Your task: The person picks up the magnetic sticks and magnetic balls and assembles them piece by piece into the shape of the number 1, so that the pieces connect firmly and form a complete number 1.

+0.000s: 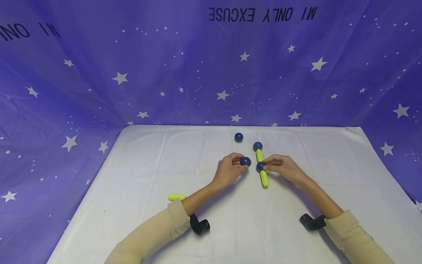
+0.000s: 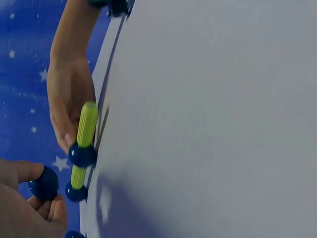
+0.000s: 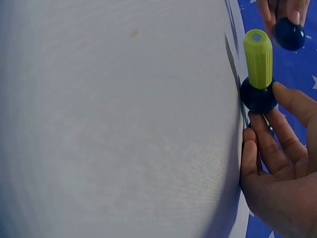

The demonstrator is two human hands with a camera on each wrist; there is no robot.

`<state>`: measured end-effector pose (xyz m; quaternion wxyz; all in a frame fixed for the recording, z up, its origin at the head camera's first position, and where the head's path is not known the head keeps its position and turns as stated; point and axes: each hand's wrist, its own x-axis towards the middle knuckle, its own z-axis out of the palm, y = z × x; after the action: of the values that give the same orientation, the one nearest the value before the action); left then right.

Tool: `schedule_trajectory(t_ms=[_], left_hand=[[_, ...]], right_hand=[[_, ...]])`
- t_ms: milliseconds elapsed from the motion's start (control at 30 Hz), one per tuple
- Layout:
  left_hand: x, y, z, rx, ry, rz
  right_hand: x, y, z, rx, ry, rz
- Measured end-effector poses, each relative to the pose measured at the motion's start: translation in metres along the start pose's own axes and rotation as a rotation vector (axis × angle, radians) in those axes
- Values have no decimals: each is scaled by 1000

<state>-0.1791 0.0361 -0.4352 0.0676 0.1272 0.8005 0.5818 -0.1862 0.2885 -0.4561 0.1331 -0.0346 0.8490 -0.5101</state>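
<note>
Between thumb and fingers my left hand (image 1: 229,170) pinches a dark blue ball (image 1: 245,161), just left of a joined piece. That piece is a row of two blue balls and two yellow-green ribbed rods. My right hand (image 1: 286,168) pinches its middle ball (image 1: 261,166) from the right. One rod (image 1: 259,155) links this ball to the far end ball (image 1: 258,146). The other rod (image 1: 264,179) points toward the near side, its free end showing a small hole in the right wrist view. In the left wrist view the held ball (image 2: 44,183) is apart from the piece.
A loose blue ball (image 1: 239,137) lies farther back on the white-covered table (image 1: 132,165). Another yellow-green rod (image 1: 176,197) lies beside the left forearm. Black curved wrist mounts (image 1: 199,225) stick out by both cuffs. Purple star-printed cloth (image 1: 197,73) stands behind and at both sides.
</note>
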Motion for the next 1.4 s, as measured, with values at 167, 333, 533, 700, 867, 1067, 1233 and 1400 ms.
schedule_trajectory(t_ms=[167, 333, 533, 700, 867, 1067, 1233, 1400], left_hand=[[-15, 0, 6, -6, -49, 9], [-27, -1, 14, -13, -99, 21], [-37, -4, 25, -41, -172, 20], [-41, -4, 35, -62, -220, 25], [-43, -7, 45, -54, -241, 46], [-45, -7, 52, -9, -239, 76], [-44, -8, 55, 31, -226, 105], [-43, -9, 56, 46, -226, 124]], right_hand=[[-1, 0, 0, 4, -4, -6], [0, 0, 0, -3, -8, -15], [1, 0, -1, 1, -5, -10], [1, 0, -1, 21, -12, -19], [0, 1, -1, 29, -10, -24], [-2, 1, 0, 20, -5, -37], [-1, 1, -1, 34, -8, -36], [-1, 2, -2, 48, -14, -33]])
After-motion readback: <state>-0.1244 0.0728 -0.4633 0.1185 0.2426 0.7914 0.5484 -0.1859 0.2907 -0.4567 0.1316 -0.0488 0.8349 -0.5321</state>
